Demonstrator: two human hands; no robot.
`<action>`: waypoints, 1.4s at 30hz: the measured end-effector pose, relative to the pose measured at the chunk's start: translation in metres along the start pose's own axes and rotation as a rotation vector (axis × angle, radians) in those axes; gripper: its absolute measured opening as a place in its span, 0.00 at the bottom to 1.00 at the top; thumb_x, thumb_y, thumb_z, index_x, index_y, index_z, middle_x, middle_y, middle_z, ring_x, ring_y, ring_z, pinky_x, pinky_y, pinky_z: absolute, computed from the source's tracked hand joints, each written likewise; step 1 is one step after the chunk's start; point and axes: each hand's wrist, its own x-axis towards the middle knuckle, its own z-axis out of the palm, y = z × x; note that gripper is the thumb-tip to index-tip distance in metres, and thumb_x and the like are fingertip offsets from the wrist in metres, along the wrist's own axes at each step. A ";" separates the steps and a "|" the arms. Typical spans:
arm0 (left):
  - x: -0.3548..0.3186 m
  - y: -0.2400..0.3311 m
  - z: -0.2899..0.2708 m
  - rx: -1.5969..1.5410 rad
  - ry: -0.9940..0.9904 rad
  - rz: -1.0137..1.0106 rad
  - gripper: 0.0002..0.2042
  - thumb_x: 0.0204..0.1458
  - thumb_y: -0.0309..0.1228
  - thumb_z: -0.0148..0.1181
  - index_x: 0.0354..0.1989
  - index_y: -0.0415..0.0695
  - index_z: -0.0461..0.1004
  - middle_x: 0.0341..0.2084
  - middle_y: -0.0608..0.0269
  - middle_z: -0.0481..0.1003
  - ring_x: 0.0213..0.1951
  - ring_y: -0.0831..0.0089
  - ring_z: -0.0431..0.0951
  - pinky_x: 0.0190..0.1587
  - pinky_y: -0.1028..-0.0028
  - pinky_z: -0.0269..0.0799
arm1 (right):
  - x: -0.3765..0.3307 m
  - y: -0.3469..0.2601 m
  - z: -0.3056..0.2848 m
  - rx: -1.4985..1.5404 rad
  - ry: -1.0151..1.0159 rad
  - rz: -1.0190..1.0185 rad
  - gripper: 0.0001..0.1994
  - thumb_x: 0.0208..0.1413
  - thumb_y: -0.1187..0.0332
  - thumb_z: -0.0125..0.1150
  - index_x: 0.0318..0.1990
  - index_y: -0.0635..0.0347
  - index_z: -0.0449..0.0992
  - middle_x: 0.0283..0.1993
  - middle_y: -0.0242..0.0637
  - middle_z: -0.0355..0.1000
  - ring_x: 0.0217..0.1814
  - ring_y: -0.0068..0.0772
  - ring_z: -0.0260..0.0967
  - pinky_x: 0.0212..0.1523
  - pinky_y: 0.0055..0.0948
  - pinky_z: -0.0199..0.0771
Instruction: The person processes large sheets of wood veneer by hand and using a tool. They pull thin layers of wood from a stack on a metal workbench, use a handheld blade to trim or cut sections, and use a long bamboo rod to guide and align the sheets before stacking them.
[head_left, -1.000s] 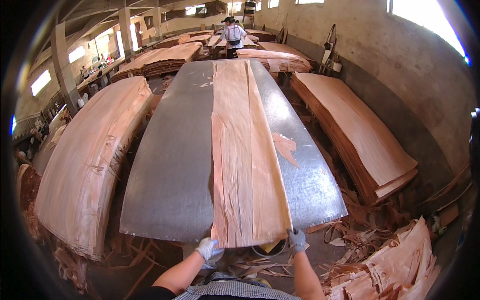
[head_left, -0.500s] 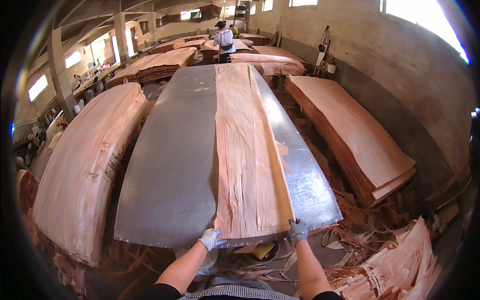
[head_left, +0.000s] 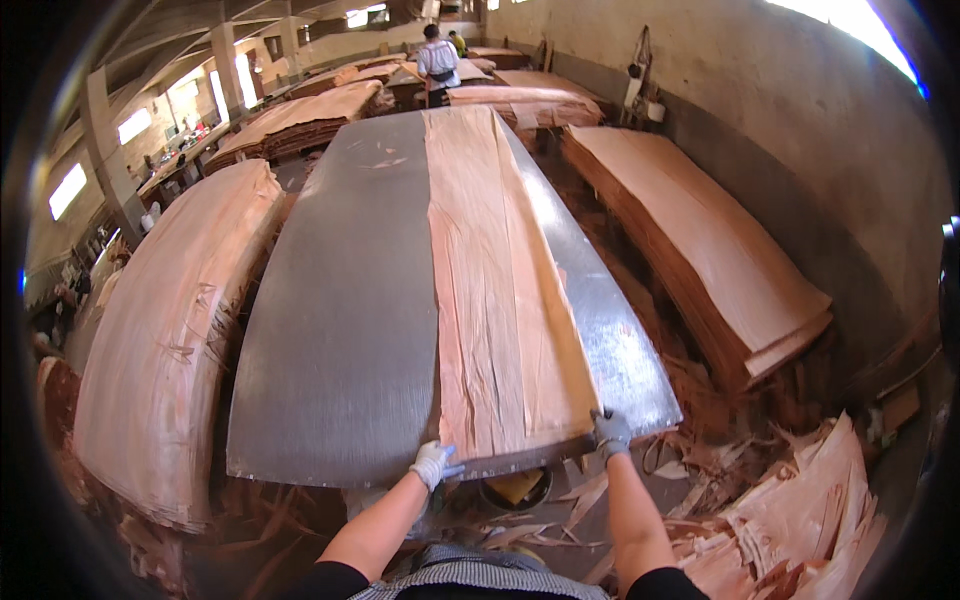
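Note:
A long strip of pinkish wood veneer [head_left: 490, 330] lies lengthwise over the grey metal-topped table [head_left: 335, 300], right of its middle. It is creased, with a seam-like line and a raised fold along its right side. My left hand [head_left: 435, 464], in a whitish work glove, grips the strip's near left corner at the table's front edge. At the near right corner my right hand [head_left: 610, 432], in a grey glove, has its fingers closed on the veneer's edge. The undersides of both corners are hidden by the hands.
Veneer stacks stand on the left [head_left: 165, 350] and the right [head_left: 700, 250]. Loose veneer scraps [head_left: 790, 510] heap up at the lower right. Beneath the front edge sits a dark round container [head_left: 518, 490]. A person [head_left: 437, 65] stands among farther stacks.
The strip's near end has shifted slightly right, with both hands moving along. Its right side now covers most of the torn flap that stuck out there. My view has tilted slightly.

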 end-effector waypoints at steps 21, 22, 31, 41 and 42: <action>0.024 -0.021 0.006 0.151 -0.068 -0.040 0.14 0.48 0.30 0.58 0.41 0.43 0.62 0.37 0.52 0.69 0.35 0.48 0.75 0.35 0.50 0.75 | -0.177 0.109 -0.080 0.080 0.096 0.101 0.16 0.43 0.54 0.63 0.33 0.56 0.76 0.26 0.44 0.72 0.29 0.43 0.71 0.31 0.32 0.69; 0.026 -0.019 0.006 0.169 -0.090 -0.037 0.15 0.48 0.32 0.59 0.42 0.44 0.62 0.38 0.53 0.69 0.36 0.48 0.75 0.35 0.51 0.75 | -0.182 0.108 -0.074 0.096 0.088 0.094 0.16 0.43 0.54 0.62 0.32 0.56 0.76 0.25 0.45 0.71 0.28 0.44 0.71 0.30 0.33 0.69; -0.016 -0.010 0.010 0.326 -0.020 -0.043 0.29 0.47 0.50 0.58 0.52 0.46 0.61 0.44 0.53 0.70 0.35 0.56 0.76 0.38 0.58 0.73 | -0.194 0.107 -0.052 0.297 0.035 0.019 0.13 0.46 0.62 0.64 0.30 0.65 0.75 0.18 0.30 0.67 0.19 0.17 0.59 0.23 0.21 0.62; -0.017 -0.013 0.002 0.507 -0.046 -0.008 0.22 0.51 0.42 0.56 0.48 0.40 0.64 0.34 0.54 0.75 0.31 0.65 0.77 0.36 0.65 0.74 | -0.219 0.110 -0.026 0.353 -0.143 0.135 0.15 0.46 0.60 0.63 0.32 0.65 0.76 0.18 0.33 0.69 0.20 0.19 0.63 0.24 0.23 0.64; -0.014 -0.013 0.002 0.500 -0.054 -0.011 0.22 0.51 0.42 0.56 0.48 0.40 0.64 0.34 0.54 0.75 0.31 0.65 0.77 0.36 0.65 0.74 | -0.217 0.110 -0.021 0.396 -0.169 0.178 0.15 0.46 0.59 0.63 0.29 0.65 0.75 0.17 0.32 0.68 0.19 0.19 0.61 0.22 0.23 0.63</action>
